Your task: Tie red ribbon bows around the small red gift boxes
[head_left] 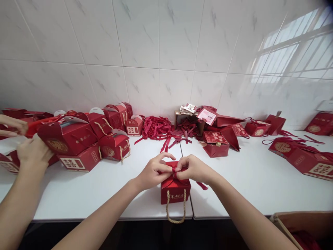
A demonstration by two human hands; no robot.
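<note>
Mid bow-tying here: left hand [153, 172] and right hand [194, 169] both have a pinched grip on the dark red ribbon [174, 170] atop the small red cardboard gift box [174, 191] at the white worktop [104, 187] edge, so next up looks like pulling the loops snug.

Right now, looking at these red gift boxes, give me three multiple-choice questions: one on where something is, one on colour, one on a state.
1. Where does the small red box being worked on stand?
A. at the table's near edge
B. against the tiled wall
C. inside the cardboard carton

2. What colour is its rope handle?
A. black
B. beige
C. blue

3. What are the left hand and right hand doing?
A. resting flat on the table
B. lifting the box by its handle
C. pinching a red ribbon on the box top

Answers: 1 A, it stands at the white table's front edge. 2 B, the cord hangs tan over the edge. 3 C, both hands' fingertips meet on the ribbon.
</note>
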